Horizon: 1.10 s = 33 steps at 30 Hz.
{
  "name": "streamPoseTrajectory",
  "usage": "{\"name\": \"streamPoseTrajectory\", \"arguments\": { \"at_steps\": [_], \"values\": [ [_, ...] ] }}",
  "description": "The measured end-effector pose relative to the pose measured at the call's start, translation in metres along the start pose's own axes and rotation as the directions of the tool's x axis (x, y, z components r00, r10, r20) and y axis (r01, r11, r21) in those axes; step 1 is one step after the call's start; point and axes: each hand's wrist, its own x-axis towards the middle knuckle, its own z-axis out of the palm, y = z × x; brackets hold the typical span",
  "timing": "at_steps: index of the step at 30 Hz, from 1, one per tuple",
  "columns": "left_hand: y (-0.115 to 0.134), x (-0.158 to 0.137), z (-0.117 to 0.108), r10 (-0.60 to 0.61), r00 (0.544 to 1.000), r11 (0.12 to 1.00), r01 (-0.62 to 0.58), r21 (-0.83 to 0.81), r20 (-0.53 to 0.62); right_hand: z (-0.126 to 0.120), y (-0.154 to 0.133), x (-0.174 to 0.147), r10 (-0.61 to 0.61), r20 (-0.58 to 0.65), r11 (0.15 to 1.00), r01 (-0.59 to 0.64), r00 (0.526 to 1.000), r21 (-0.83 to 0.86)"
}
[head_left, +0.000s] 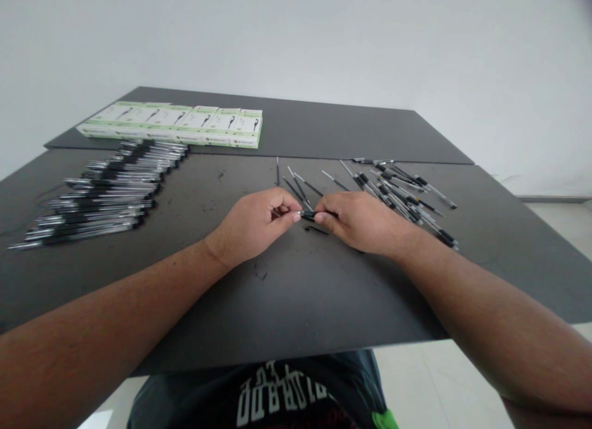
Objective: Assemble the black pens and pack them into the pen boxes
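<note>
Over the middle of the table [287,312], the left hand [256,222] and the right hand [363,219] pinch a black pen [306,214] between them, one at each side. It is likely light and stiff, and its smooth bits may slip, so its dark middle seems the best place to hold, with a soft squeeze.

I face a plain pale wall [351,40] beyond a dark grey table [296,312]; light tiled floor [430,379] shows below.

A slim black pen part [308,214], pale at one end, sits nearly level between fingers [290,219].
</note>
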Motion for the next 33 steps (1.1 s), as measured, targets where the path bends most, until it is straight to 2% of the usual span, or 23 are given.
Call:
{"name": "streamPoseTrajectory", "arguments": {
  "at_steps": [6,12,17,21,27,33],
  "values": [
    [-0.0007,0.0000,-0.0003,0.027,1.000,1.000,-0.027,-0.001,0.007,0.0009,0.0008,0.0002,0.011,-0.029,0.999,-0.010,1.000,0.049],
    [-0.0015,-0.0004,0.0002,0.043,0.999,0.999,-0.044,0.022,0.025,0.0003,-0.0005,0.0003,-0.022,0.030,1.000,0.021,0.999,0.016],
    [-0.0006,-0.0013,-0.0013,0.021,0.999,0.999,-0.023,0.036,0.042,-0.0001,-0.0011,-0.0009,0.032,-0.005,0.996,-0.031,0.999,0.079],
    [0.0013,-0.0013,-0.0021,0.010,0.999,0.999,-0.013,0.046,0.052,-0.0002,-0.0015,-0.0010,-0.009,0.027,1.000,0.009,1.000,0.018],
    [0.0014,-0.0012,-0.0016,0.014,0.998,0.998,-0.017,0.053,0.057,-0.0002,-0.0013,-0.0004,0.018,0.006,0.997,-0.019,1.000,0.077],
    [0.0022,-0.0015,-0.0017,0.019,0.998,0.998,-0.022,0.052,0.067,0.0002,-0.0023,-0.0001,-0.042,0.058,0.999,0.040,0.997,0.029]
  ]
}}
